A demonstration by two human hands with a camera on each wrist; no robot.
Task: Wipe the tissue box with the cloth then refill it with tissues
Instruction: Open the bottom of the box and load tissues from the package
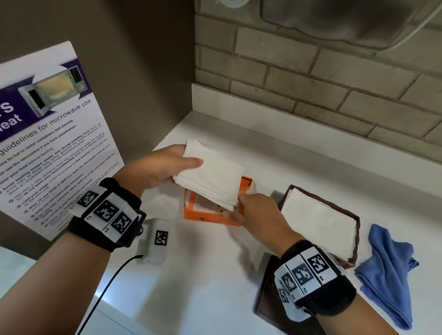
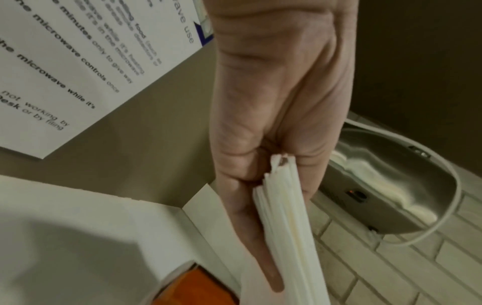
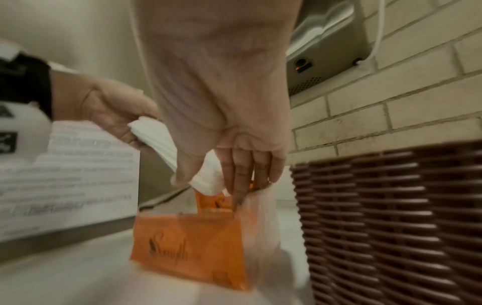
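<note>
Your left hand (image 1: 159,167) grips the tissue stack (image 1: 211,174); your right hand (image 1: 256,209) pinches the orange wrapper (image 1: 205,213) down so the stack slides free.

Location I log: shared workplace pantry. Evidence: microwave safety poster (image 1: 42,137) on the side wall, white counter (image 1: 320,170), brick-tile backsplash (image 1: 327,78), wall-mounted steel appliance (image 1: 345,13).

White countertop (image 1: 308,158) runs up against the brick wall. On it sit an orange tissue pack (image 1: 212,214), a brown woven tissue box (image 1: 356,231) with its dark lid (image 1: 270,303) flat alongside, a crumpled blue cloth (image 1: 388,273), and a small white tagged device (image 1: 156,241).
</note>
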